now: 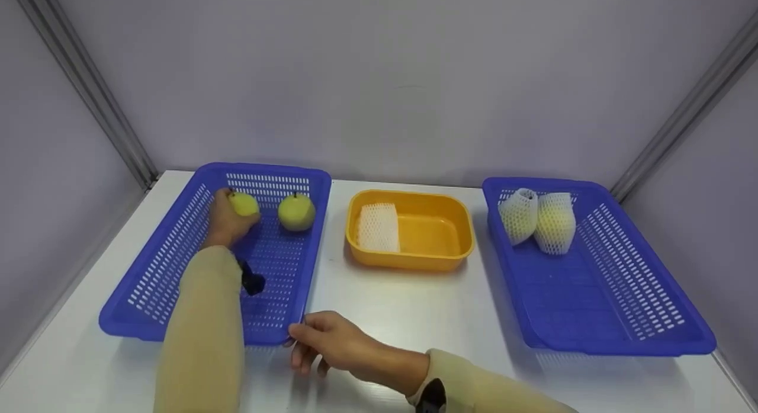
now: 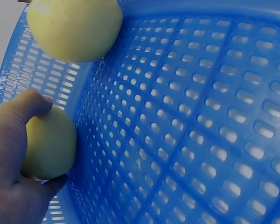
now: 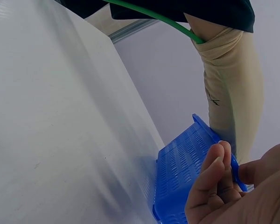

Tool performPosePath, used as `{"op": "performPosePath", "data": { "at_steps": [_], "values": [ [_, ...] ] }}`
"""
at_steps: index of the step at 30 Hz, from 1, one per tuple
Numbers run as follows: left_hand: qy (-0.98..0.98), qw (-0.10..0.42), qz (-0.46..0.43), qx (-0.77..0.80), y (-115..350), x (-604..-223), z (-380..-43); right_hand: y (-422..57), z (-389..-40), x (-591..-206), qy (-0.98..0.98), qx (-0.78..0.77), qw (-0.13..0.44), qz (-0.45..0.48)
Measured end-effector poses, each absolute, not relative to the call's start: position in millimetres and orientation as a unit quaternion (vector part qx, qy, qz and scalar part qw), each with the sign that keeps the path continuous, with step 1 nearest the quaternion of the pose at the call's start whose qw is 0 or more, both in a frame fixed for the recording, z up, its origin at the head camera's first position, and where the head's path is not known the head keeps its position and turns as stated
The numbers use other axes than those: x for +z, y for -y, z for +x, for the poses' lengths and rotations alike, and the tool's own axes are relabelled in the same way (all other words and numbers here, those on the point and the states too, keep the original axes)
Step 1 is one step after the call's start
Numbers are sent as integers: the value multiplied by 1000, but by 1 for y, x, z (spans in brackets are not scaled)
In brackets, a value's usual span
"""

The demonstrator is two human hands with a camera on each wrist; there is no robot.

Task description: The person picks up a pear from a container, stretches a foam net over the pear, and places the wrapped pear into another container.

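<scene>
Inside the left blue basket (image 1: 269, 306), my left hand (image 1: 228, 220) grips a yellow-green pear (image 1: 244, 204) near the back wall. The left wrist view shows thumb and fingers curled around this pear (image 2: 51, 144). A second pear (image 1: 296, 212) sits to its right, stem up. My right hand (image 1: 331, 342) pinches the rim of that basket at its near right corner. From the right wrist, the thumb is on one side of the basket rim (image 3: 207, 128) and the fingers of the hand (image 3: 224, 186) are on the other.
An orange bin (image 1: 438, 262) stands mid-table with white foam netting (image 1: 379, 228) in it. On the right, another blue basket (image 1: 592, 306) holds two foam-netted pears (image 1: 554, 222) at its back left. Grey walls (image 1: 408, 87) enclose the white table (image 1: 379, 300).
</scene>
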State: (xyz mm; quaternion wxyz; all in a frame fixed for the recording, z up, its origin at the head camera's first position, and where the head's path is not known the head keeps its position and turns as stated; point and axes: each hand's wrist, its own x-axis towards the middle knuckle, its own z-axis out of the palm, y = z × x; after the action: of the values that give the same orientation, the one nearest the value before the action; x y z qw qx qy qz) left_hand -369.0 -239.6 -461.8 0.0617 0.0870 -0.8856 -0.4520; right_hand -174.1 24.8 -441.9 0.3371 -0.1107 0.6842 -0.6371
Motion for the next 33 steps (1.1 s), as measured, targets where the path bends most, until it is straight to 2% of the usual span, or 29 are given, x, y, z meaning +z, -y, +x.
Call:
{"op": "performPosePath", "data": {
  "at_steps": [7,15,27,33],
  "values": [
    [903,-12,85,-421,244,-452,-366,-23,-174,-443,-681,-640,337,-114],
    [905,-59,88,-413,249,-432,-359,-25,-174,-443,-679,-640,338,-119],
    [901,-59,62,-424,248,-389,-355,-38,-178,-442,-689,-614,364,-126],
    [906,-61,18,-420,244,-361,-348,-58,-181,-437,-695,-614,347,-143]
  ]
}}
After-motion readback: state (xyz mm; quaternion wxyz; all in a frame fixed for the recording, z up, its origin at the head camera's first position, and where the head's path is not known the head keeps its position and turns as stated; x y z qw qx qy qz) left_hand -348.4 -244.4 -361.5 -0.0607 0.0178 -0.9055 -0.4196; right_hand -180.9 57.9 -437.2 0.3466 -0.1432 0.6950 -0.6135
